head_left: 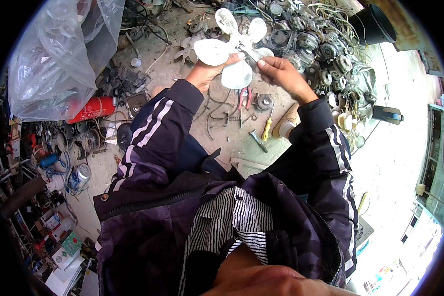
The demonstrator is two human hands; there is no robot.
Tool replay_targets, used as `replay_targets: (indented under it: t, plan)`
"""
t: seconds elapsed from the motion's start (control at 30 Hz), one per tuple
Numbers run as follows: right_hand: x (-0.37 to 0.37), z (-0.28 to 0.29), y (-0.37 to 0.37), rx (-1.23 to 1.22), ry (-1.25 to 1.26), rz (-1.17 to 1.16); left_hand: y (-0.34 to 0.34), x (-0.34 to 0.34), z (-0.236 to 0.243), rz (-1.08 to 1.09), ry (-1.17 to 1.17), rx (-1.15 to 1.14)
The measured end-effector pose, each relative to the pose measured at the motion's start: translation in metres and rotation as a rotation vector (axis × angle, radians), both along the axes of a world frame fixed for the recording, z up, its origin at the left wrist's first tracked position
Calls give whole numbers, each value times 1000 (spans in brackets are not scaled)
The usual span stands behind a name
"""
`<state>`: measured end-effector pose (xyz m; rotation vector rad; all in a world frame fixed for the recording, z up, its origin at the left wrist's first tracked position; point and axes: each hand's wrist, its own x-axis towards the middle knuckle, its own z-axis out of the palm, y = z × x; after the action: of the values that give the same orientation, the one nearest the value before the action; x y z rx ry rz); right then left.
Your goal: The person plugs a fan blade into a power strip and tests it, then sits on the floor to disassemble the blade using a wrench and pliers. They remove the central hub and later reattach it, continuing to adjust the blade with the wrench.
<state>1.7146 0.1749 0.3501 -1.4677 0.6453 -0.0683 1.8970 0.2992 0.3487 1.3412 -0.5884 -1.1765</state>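
A white five-bladed fan impeller is held up between my hands. My left hand grips it from behind the lower left blades, with the thumb on its face. My right hand pinches a narrow grey part at the fan's right, by the hub; what exactly that part is, I cannot make out. Below on the concrete lie red-handled pliers, a round metal part, a yellow-handled screwdriver, a steel tool and several bits of wire.
Piles of motor parts and cables fill the back right, beside a black bucket. On the left are a plastic bag, a red cylinder and scrap. A dark case sits at right. My foot is near the screwdriver.
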Motion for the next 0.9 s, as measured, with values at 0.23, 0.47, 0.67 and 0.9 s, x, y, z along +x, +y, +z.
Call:
replay_targets:
  t: [0.23,0.47,0.67,0.9]
  plan:
    - [-15,37,-26,-679,154,200,5,4,9,-162,-131,77]
    - [-12,27,-17,22,-63,-65,-4,4,-2,-83,254,-1]
    - [-1,19,2,134,-47,-37,-3,4,-2,-61,234,-12]
    - [4,8,12,206,-75,-100,-4,1,-6,-9,239,-60]
